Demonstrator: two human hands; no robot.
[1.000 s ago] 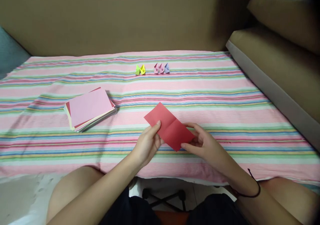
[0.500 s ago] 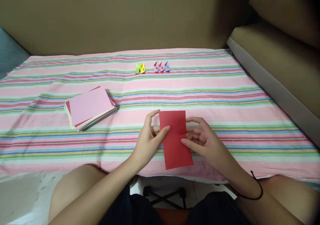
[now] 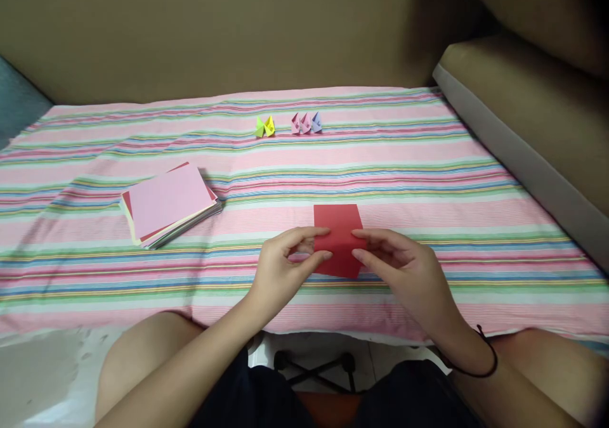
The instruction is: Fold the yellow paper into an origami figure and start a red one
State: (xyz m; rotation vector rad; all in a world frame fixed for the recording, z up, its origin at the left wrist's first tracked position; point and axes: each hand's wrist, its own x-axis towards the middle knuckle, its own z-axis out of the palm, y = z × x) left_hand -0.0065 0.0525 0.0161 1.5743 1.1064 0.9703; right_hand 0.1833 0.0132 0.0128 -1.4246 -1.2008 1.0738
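Note:
A red sheet of paper (image 3: 339, 219) is held above the front part of the striped cloth, and it has a bend across its middle. My left hand (image 3: 285, 260) pinches its left side, forefinger and thumb on the red face. On the opposite side my right hand (image 3: 404, 263) grips it in the same way, the fingertips near the bend. The lower part of the sheet tilts, so it looks shortened from above.
A stack of coloured paper (image 3: 171, 203), pink on top, lies at the left. Several small folded paper shapes stand at the back: a yellow one (image 3: 269, 126), a green one (image 3: 259, 127), pink ones (image 3: 305, 123) and a purple one (image 3: 316, 122). A brown cushion (image 3: 523, 123) borders the striped cloth (image 3: 380, 171) on the right.
The red paper has gone from an upright, longer shape to a shorter, bent one. Both hands have shifted their fingers onto its face near the middle.

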